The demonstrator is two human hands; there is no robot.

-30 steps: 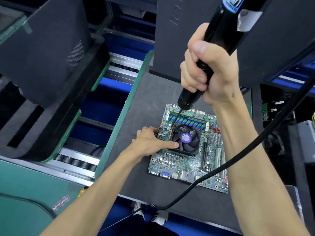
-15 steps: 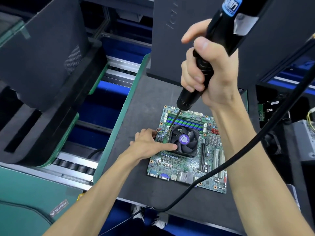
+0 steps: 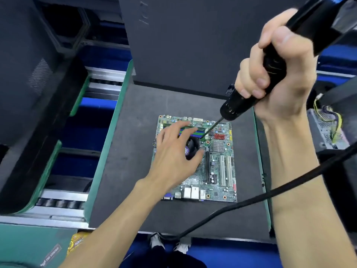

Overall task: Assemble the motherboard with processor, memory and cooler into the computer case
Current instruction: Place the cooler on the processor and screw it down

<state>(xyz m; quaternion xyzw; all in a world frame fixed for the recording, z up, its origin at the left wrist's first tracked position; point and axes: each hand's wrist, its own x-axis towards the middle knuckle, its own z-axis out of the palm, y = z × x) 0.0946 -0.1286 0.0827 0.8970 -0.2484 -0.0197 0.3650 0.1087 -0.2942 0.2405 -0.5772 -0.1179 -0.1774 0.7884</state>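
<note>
While our right hand [image 3: 278, 74] clenches its fingers [image 3: 251, 82] round the black electric screwdriver [image 3: 251, 97], we see from the head camera its thin bit [image 3: 211, 127] slanting down to the upper right corner of the cooler [image 3: 191, 149], beside the green memory sticks [image 3: 197, 132]. Our left hand [image 3: 175, 149] hovers spread over the cooler, fingers released and straight, gripping nothing; whether the thumb tip touches the fan we cannot tell. Both parts sit on the green motherboard [image 3: 214, 171], which lies flat in the middle of the dark grey worktop [image 3: 127, 171]. Just beyond it a black computer case [image 3: 183, 45] stands upright at the worktop's far edge. From the screwdriver a black cable [image 3: 251, 200] sweeps across our right forearm and over the worktop's near edge. To the left, a roller conveyor [image 3: 61, 202] carries another dark case [image 3: 25, 84].
</note>
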